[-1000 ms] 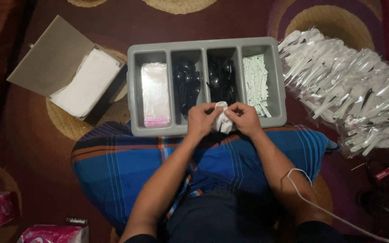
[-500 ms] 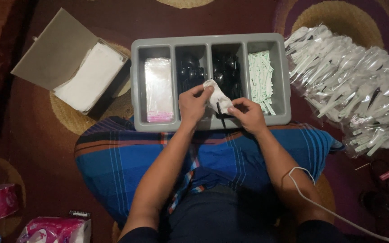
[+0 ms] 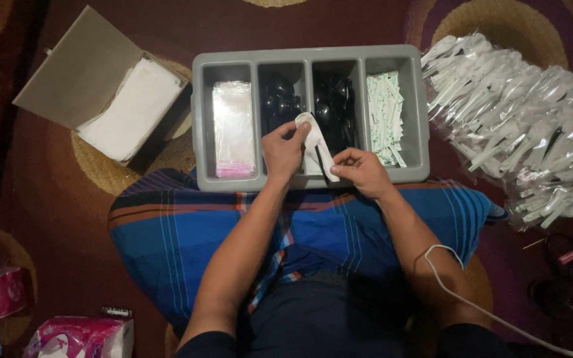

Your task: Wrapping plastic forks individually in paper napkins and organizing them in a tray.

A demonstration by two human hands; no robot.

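My left hand (image 3: 285, 149) is pinching the top of a white napkin (image 3: 314, 147) over the grey divided tray (image 3: 310, 53), while my right hand (image 3: 361, 169) is closing on its lower edge, where a black utensil (image 3: 320, 161) is poking out. I am judging this as the wrapping step: the napkin is being folded round the cutlery, and finishing calls for a tighter roll and a sleeve. Clear sleeves with a pink edge (image 3: 233, 129) are lying in the leftmost compartment, pale green sachets (image 3: 386, 116) in the rightmost. An open grey box of white napkins (image 3: 130, 109) is sitting to the left, a heap of clear-wrapped sets (image 3: 525, 126) to the right, and pink packets (image 3: 77, 337) at bottom left.
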